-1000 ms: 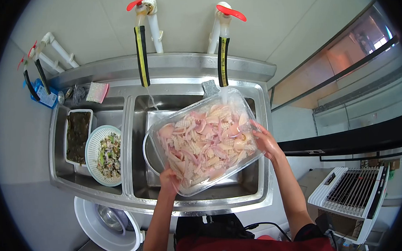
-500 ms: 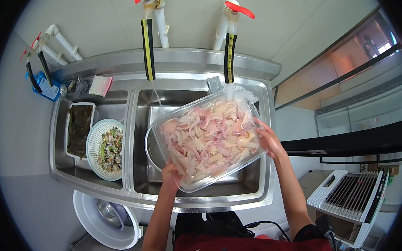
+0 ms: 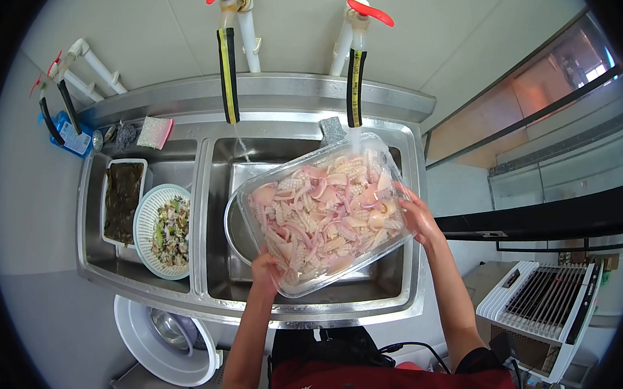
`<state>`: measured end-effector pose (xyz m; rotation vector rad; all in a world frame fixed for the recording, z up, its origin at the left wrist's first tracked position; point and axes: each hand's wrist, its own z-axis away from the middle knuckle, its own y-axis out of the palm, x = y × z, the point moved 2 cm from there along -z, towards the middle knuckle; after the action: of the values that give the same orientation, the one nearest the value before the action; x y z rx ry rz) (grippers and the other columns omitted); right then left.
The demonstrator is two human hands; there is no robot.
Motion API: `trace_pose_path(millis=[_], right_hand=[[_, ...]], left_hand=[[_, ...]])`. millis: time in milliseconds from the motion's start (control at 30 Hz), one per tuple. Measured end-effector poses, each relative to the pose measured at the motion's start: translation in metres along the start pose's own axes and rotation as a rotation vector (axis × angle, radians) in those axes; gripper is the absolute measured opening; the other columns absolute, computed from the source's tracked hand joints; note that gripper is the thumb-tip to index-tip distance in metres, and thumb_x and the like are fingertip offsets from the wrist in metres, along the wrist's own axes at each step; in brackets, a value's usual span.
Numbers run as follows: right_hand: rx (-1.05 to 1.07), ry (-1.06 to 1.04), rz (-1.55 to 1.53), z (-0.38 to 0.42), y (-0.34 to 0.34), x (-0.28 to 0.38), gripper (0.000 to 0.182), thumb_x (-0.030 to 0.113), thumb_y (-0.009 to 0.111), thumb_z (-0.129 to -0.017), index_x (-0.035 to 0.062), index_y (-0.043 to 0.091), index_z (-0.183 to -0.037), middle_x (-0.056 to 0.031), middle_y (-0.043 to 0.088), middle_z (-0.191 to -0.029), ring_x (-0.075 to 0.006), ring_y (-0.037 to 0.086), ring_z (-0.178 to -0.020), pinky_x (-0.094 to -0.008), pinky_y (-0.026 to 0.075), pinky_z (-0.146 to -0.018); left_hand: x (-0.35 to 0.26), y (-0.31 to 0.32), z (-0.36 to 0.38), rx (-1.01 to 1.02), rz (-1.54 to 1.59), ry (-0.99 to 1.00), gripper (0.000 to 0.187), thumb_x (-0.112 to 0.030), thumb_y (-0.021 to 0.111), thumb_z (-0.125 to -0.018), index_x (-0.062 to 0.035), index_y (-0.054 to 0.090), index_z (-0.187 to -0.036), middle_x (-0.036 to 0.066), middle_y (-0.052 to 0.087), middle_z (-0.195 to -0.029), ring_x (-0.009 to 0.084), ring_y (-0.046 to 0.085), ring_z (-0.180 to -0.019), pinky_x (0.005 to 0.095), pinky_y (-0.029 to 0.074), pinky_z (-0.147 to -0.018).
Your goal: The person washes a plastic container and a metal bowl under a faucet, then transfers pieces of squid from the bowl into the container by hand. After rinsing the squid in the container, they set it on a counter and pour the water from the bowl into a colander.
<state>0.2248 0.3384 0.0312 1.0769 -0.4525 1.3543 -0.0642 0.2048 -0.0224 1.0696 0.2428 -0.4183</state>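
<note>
The left hand (image 3: 264,266) grips the near left corner of a clear plastic container (image 3: 398,240), fingers curled under its edge. The right hand (image 3: 417,217) clasps the container's right side, palm against the wall. Together the hands hold the container up, tilted, above the right basin of a stainless steel double sink (image 3: 311,314). The container is filled with pale pink and white strips of sliced squid (image 3: 323,211). Its far edge sits just below the right tap hose (image 3: 352,90), from which water runs into it. A second hose (image 3: 228,75), black with a yellow stripe, hangs over the same basin farther left. Under the container a round metal bowl (image 3: 230,230) shows in part.

In the left basin lie a white rectangular tray of dark seaweed (image 3: 122,201) and, just beside it, a white colander (image 3: 144,228) with chopped greens. A pink sponge (image 3: 155,132) rests on the sink's back ledge. Below the sink, near the person's left arm, stands a white round basin (image 3: 140,344).
</note>
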Motion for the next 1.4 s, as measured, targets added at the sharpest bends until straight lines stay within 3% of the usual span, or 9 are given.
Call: trace_pose_path(millis=[267,1400], right_hand=[[0.015,-0.003,0.005,-0.0003,0.0023,0.0007,0.043,0.009,0.046,-0.082,0.0042,0.036,-0.124,-0.0103,0.041,-0.122,-0.0198,0.042,-0.109,-0.0298,0.034,-0.091],[-0.028,0.002,0.053,-0.0018,0.0004,-0.0035,0.047,0.002,0.046,-0.079,0.0042,0.034,-0.125,-0.0110,0.042,-0.120,-0.0205,0.044,-0.107,-0.0302,0.036,-0.089]], left_hand=[[0.0000,-0.0036,0.0004,0.013,0.055,-0.014,0.073,-0.004,0.045,-0.052,-0.0025,0.029,-0.123,0.014,0.045,-0.113,0.0286,0.046,-0.104,0.0387,0.039,-0.090],[-0.0002,-0.0069,0.0006,-0.063,-0.017,-0.023,0.070,-0.009,0.046,-0.052,-0.0004,0.033,-0.120,0.013,0.047,-0.111,0.0282,0.048,-0.101,0.0379,0.039,-0.089]])
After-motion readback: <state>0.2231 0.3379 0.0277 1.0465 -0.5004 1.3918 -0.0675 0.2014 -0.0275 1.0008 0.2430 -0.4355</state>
